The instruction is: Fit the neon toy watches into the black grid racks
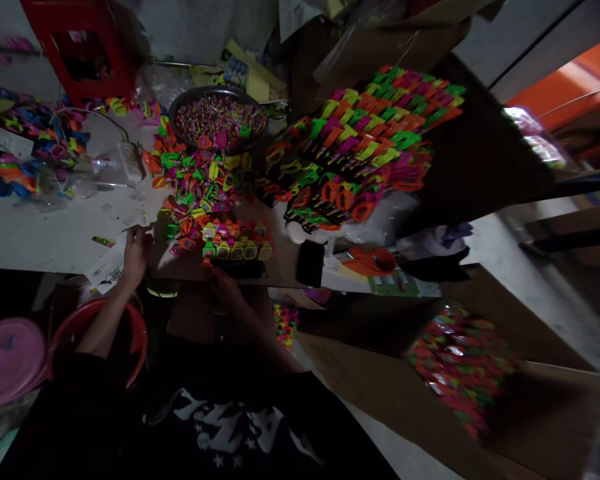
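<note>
My left hand (137,252) is over the table's front left, fingers curled together; whatever may be between them is too dark to make out. My right hand (225,287) is at the table's front edge, its fingertips closed on a small orange toy watch (207,263). Just beyond it, rows of toy watches (237,251) with yellow, green and orange straps lie side by side on a dark strip. A heap of loose, bright toy watches (200,177) spreads behind them, up to a metal bowl (173,123) full of small colourful pieces.
Stacked bundles of colourful toy watches (375,133) rise at the back right. A black phone (311,263) and orange-handled scissors (380,260) lie right of the rows. An open carton (360,373) with bagged watches stands below right; a red tub (140,333) is below left.
</note>
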Demonstrator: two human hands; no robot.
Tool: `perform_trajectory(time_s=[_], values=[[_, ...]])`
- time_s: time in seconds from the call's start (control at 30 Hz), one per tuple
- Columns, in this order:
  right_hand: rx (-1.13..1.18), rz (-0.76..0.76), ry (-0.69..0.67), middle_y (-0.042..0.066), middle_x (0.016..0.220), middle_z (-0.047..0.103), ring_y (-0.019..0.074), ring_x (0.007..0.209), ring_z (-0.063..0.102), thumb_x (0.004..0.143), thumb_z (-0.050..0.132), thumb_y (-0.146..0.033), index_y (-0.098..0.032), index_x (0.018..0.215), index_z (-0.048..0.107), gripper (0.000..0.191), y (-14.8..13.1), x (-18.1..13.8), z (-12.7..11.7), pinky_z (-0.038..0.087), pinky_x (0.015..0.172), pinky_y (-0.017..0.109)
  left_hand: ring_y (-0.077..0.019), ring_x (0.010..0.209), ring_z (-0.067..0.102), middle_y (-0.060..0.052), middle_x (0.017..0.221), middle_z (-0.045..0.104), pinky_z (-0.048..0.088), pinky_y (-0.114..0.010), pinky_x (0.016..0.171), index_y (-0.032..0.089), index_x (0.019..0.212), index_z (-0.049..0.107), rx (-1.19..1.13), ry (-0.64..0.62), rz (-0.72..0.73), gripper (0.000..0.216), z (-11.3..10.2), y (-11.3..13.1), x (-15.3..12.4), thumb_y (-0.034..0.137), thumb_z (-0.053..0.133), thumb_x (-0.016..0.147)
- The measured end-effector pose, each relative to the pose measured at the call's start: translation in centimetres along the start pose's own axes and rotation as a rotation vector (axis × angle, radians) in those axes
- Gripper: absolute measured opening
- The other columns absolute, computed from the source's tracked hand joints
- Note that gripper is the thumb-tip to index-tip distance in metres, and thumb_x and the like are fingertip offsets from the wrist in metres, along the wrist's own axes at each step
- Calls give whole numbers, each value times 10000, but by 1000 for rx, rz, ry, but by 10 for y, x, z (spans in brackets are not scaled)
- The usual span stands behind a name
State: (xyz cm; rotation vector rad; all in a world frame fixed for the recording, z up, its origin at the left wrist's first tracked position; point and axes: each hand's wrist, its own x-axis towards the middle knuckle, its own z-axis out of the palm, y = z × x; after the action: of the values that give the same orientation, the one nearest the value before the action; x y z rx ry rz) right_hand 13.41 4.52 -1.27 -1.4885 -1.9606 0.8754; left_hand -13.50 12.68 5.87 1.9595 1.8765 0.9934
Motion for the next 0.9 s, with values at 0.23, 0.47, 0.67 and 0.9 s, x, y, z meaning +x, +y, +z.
perform_trajectory(time_s=[0.23, 0.47, 0.67, 0.9], values=[[-4, -61, 142, 125, 1172, 614, 227, 1028, 638, 901, 625, -275, -174, 1221, 603, 336, -13, -13, -27, 543, 833, 312, -186, 989, 638, -49, 1063, 607, 554, -347, 882, 217, 1227, 532, -333, 1, -53, 487, -37, 51, -53, 393, 716, 812], [-16, -337, 90, 88, 1183, 598, 165, 1023, 630, 936, 595, -251, -257, 1318, 596, 383, -51, -43, -51, 530, 791, 220, -193, 1179, 597, -46, 1250, 592, 501, -328, 1014, 303, 1292, 561, -302, -572, 206, 416, -41, 116, -90, 385, 636, 891], [232, -227, 7, 96, 1096, 665, 166, 950, 647, 947, 511, -268, -187, 1137, 657, 253, -28, -50, -52, 516, 815, 241, -226, 1183, 597, -90, 1252, 595, 516, -349, 1008, 262, 1229, 597, -368, -424, 250, 410, -14, 122, -98, 450, 650, 869], [454, 149, 223, 63, 904, 707, 188, 795, 631, 823, 613, -397, -143, 1018, 655, 323, 22, -10, -31, 516, 741, 278, -210, 922, 694, -88, 1063, 702, 569, -357, 847, 188, 1162, 597, -321, -362, -193, 412, 57, 55, -102, 450, 630, 845]])
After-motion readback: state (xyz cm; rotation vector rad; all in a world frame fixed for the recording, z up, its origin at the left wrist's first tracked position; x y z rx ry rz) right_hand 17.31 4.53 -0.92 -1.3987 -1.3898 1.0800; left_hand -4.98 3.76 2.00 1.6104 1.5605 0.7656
